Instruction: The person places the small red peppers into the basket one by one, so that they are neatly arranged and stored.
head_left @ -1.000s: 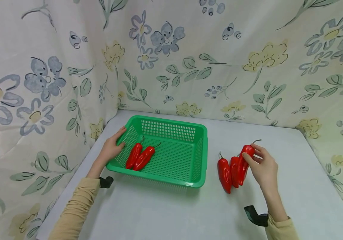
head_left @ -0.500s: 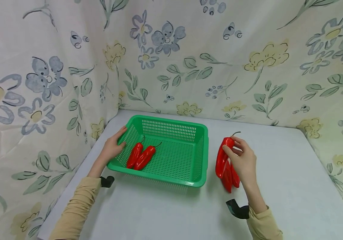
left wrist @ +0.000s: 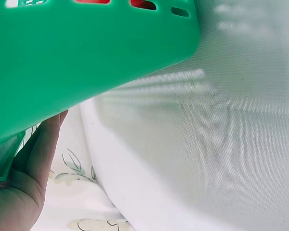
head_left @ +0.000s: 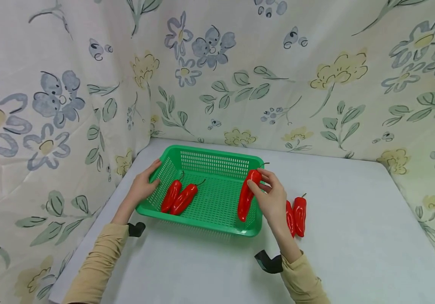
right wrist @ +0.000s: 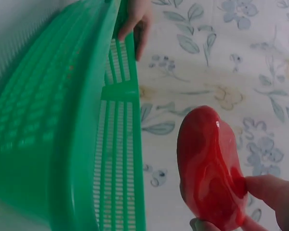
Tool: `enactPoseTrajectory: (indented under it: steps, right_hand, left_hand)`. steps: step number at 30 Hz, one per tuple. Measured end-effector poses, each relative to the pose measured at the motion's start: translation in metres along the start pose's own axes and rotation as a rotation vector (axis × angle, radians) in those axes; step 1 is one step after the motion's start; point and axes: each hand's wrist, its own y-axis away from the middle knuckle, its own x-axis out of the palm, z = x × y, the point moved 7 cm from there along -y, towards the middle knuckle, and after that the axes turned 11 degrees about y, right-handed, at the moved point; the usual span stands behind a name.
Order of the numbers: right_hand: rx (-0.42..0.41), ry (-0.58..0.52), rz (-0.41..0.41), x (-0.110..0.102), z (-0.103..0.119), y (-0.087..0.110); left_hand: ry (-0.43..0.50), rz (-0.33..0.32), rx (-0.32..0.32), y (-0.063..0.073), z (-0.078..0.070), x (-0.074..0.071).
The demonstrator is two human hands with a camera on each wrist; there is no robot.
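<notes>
A green plastic basket (head_left: pixel 202 223) with slotted walls stands on the white table, and two red chili peppers (head_left: pixel 184 199) lie in its left part. My left hand (head_left: pixel 143 185) grips the basket's left rim; the left wrist view shows its fingers (left wrist: pixel 45 144) against the outer wall. Over the basket's right end, my right hand (head_left: pixel 272 196) pinches another red chili pepper (head_left: pixel 245 200) near its stem, tip hanging downward. In the right wrist view this glossy pepper (right wrist: pixel 209 163) sits between thumb and fingers, apart from the basket wall.
Two more red chili peppers (head_left: pixel 300 215) lie on the table (head_left: pixel 362 236) right of the basket, one partly hidden by my right wrist. Floral cloth (head_left: pixel 217 105) hangs behind and beside the table.
My right hand has carried its pepper leftward from above the loose peppers to over the basket's right end, uncovering those on the table. My left hand has stayed at the rim.
</notes>
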Motion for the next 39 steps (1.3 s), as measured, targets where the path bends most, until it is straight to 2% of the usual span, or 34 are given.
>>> enactPoseTrajectory:
  steps: [13, 28, 34, 39]
  right_hand:
    - [-0.020, -0.121, -0.020, 0.041, 0.019, 0.010]
    - [0.005, -0.215, -0.101, 0.097, 0.018, 0.009]
    - [-0.006, -0.166, -0.152, 0.116, 0.016, 0.004]
    - [0.012, -0.063, -0.136, 0.128, 0.016, -0.001]
  left_hand:
    - [0.011, -0.004, -0.001, 0.001, -0.002, 0.002]
    - [0.002, -0.005, -0.006, 0.002, 0.000, 0.001]
    - [0.000, -0.008, 0.000, 0.001, 0.000, 0.001]
    - [-0.008, -0.009, -0.006, 0.000, 0.000, 0.001]
